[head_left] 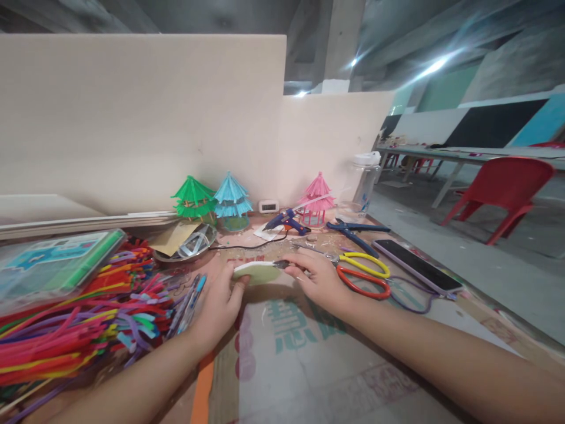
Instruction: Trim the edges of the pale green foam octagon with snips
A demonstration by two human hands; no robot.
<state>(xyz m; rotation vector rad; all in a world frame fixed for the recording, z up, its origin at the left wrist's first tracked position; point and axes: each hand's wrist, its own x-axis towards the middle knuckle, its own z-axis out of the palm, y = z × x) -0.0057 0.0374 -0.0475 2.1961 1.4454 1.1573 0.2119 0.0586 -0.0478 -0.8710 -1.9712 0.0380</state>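
Left hand (218,306), disc (258,271), cardboard tabletop (309,371)

L grip (219,303), R grip (318,281) side by side, palms down, both pinched.

My left hand (218,306) and right hand (320,282) hold a flat piece (256,271) between them over the cardboard (309,365). Pipe cleaners (75,330) lie left, scissors (364,275) and phone (417,266) right, glue gun (286,222) and pavilions (232,200) behind.

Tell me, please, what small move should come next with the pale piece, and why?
Probably steady the pale piece more firmly with the left hand before pushing the metal tip in: the left hand grips only its left end, while the right hand presses the tip at its right end.
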